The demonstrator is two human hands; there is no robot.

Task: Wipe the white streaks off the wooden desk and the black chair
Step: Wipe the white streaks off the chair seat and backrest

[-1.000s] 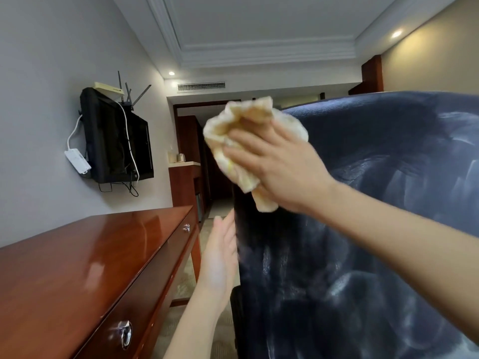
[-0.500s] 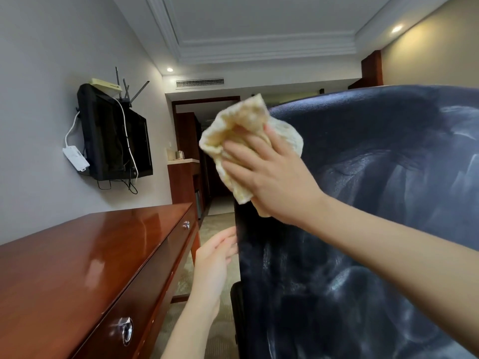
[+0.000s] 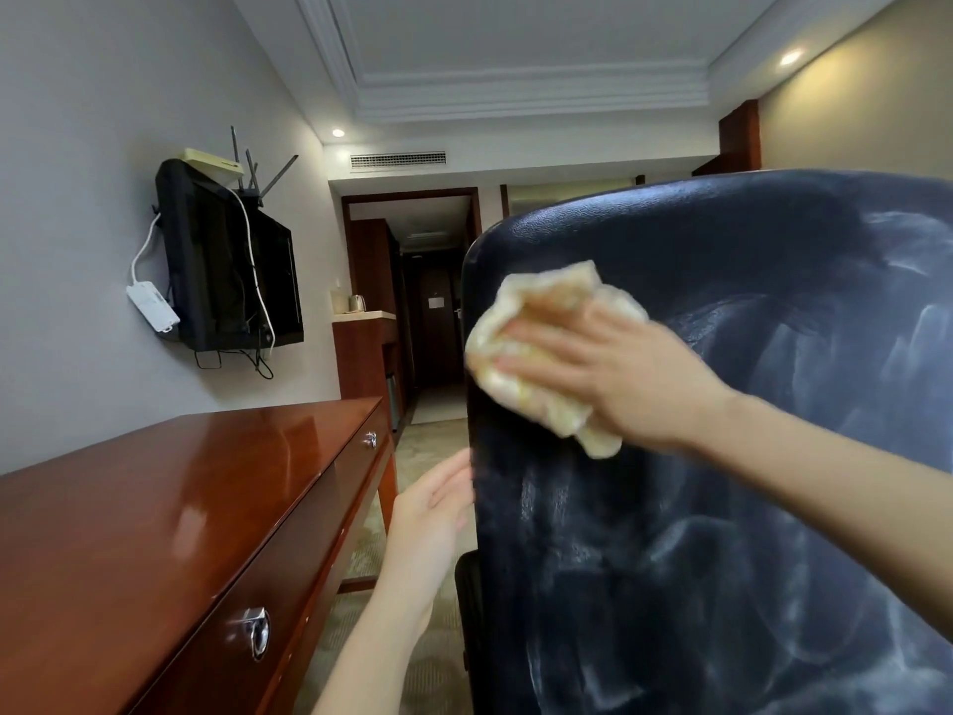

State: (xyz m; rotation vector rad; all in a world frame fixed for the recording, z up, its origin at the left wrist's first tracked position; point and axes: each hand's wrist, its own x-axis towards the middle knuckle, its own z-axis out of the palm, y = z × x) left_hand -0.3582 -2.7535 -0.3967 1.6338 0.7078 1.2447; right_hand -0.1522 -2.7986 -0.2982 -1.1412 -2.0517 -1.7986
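Observation:
The black chair [image 3: 722, 508] fills the right half of the view, its backrest smeared with pale white streaks. My right hand [image 3: 613, 374] presses a crumpled yellowish cloth [image 3: 536, 348] against the upper left of the backrest, fingers spread over the cloth. My left hand [image 3: 428, 513] is at the chair's left edge, fingers relaxed and reaching behind the edge, where their tips are hidden. The glossy reddish wooden desk [image 3: 154, 534] stands at the lower left; I see no clear streaks on its shiny top.
A wall-mounted TV [image 3: 232, 260] with a router and cables hangs above the desk. The desk has drawers with metal handles [image 3: 256, 632]. A carpeted strip of floor [image 3: 428, 441] runs between desk and chair toward a dark hallway.
My right hand with the cloth has moved down from the chair's top edge onto the upper left of the backrest. My left hand stays at the chair's left edge.

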